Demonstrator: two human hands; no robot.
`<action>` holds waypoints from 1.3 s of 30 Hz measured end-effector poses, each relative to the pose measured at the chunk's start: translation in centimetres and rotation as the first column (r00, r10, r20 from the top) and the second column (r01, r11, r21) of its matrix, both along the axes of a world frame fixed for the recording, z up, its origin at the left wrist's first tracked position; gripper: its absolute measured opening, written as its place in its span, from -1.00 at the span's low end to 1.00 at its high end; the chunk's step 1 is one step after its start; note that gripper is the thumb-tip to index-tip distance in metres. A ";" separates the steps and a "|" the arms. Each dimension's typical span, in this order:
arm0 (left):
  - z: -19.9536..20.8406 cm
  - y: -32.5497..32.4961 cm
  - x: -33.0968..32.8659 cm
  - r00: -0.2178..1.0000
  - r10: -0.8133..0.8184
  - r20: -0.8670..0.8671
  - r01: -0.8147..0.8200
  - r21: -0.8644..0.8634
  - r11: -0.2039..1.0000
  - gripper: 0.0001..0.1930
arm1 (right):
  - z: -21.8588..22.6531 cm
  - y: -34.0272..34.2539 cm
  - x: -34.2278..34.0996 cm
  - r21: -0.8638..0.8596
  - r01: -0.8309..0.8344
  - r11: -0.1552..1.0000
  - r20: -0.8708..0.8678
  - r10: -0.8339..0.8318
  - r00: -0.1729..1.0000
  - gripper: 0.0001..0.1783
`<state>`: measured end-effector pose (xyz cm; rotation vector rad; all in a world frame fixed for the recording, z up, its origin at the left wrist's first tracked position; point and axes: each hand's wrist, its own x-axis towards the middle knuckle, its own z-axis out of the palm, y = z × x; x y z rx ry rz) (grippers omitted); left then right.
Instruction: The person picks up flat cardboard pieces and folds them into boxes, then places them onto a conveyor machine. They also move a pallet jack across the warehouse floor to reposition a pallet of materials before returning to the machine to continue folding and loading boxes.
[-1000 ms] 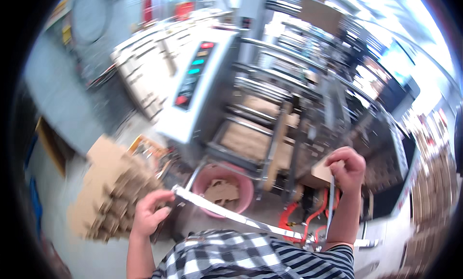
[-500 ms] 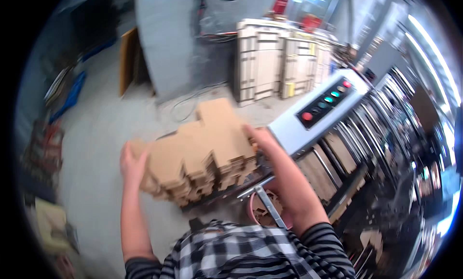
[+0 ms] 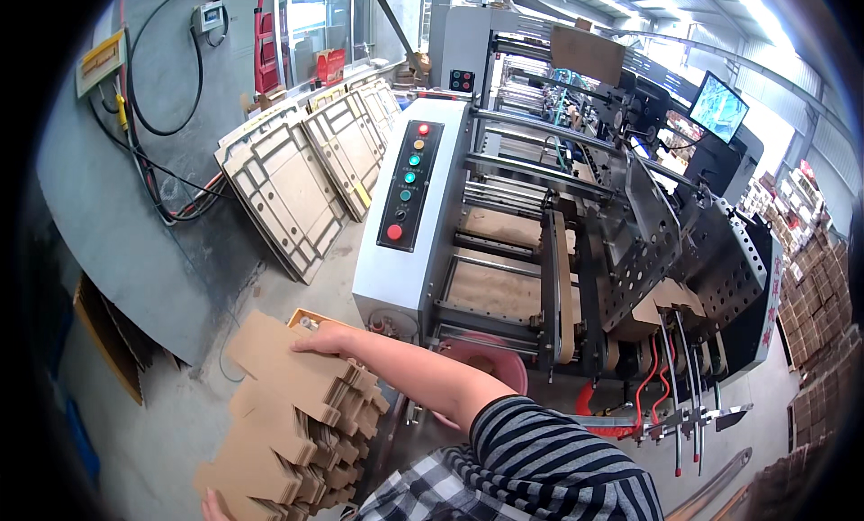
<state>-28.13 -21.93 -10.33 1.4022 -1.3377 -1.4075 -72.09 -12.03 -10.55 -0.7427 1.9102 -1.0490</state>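
A stack of flat brown cardboard blanks (image 3: pixel 270 422) with notched edges lies at the lower left, its layers uneven along the right side. My right hand (image 3: pixel 326 337) reaches across to the stack's far end. Its fingers are bent together over the edge of the upper blanks, and the thumb is hidden. At the bottom edge of the view, my left hand (image 3: pixel 212 507) shows only in part. Its fingers are stretched out against the near left edge of the blanks.
A grey machine with a button panel (image 3: pixel 409 186) stands ahead, with rollers and perforated plates to its right. A pink tub (image 3: pixel 504 363) sits below it. Framed wooden boards (image 3: pixel 279 184) lean at the wall. Metal rods (image 3: pixel 693 404) stick out at the right.
The view has swung right, so the stack and both hands now appear lower and further left. My right hand has moved onto the stack's far end; my left is mostly out of view.
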 end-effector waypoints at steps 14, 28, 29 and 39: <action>-2.3 -0.2 0.2 0.996 -0.026 -0.084 0.023 -0.033 0.999 -0.38 | 2.4 1.6 -0.1 -0.140 0.059 0.988 0.040 -0.054 0.998 -0.36; -2.7 1.2 -0.3 0.906 -0.024 -0.422 -0.009 -0.077 0.997 -0.45 | 2.5 2.9 -0.3 -0.324 0.122 0.938 0.268 -0.032 0.963 -0.49; -2.6 1.6 -0.3 0.915 0.029 -0.403 -0.062 -0.069 0.996 -0.48 | 3.2 3.4 0.9 -0.381 0.151 0.912 0.304 -0.030 0.952 -0.54; 0.1 2.6 -0.9 0.878 0.062 -0.474 -0.114 -0.081 0.990 -0.50 | 3.3 3.4 0.1 -0.424 0.187 0.886 0.390 -0.007 0.921 -0.53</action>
